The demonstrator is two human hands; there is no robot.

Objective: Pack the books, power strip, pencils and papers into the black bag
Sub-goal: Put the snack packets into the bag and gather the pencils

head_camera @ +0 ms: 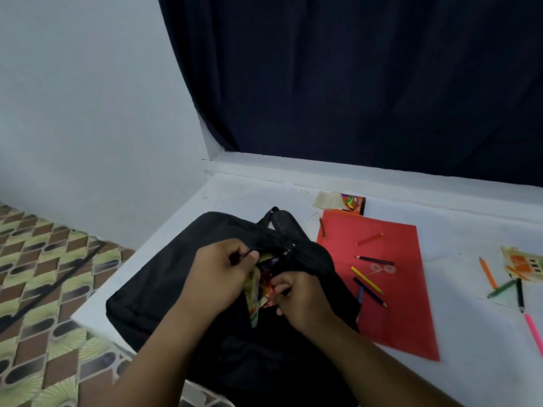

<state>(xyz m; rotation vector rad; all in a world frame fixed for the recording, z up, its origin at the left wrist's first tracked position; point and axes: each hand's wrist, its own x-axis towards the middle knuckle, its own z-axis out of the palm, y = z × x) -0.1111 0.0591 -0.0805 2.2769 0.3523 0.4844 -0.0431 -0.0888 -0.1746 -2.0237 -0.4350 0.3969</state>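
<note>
The black bag [182, 277] lay flat at the lower centre of the frame, its zipped mouth parted over colourful booklets [256, 292]. The left hand [219, 274] gripped the upper lip of the opening, fingers curled round the fabric; the right hand [299, 301] pinched the booklets' edge just below it. To the right, touching the bag, lay a red folder [393, 312] with loose pencils [367, 279] on it — more sat farther right. The white ledge [458, 342] ended close to the bag's left side.

Probably a home: patterned floor mat [44, 274], dark curtain [367, 83].
</note>
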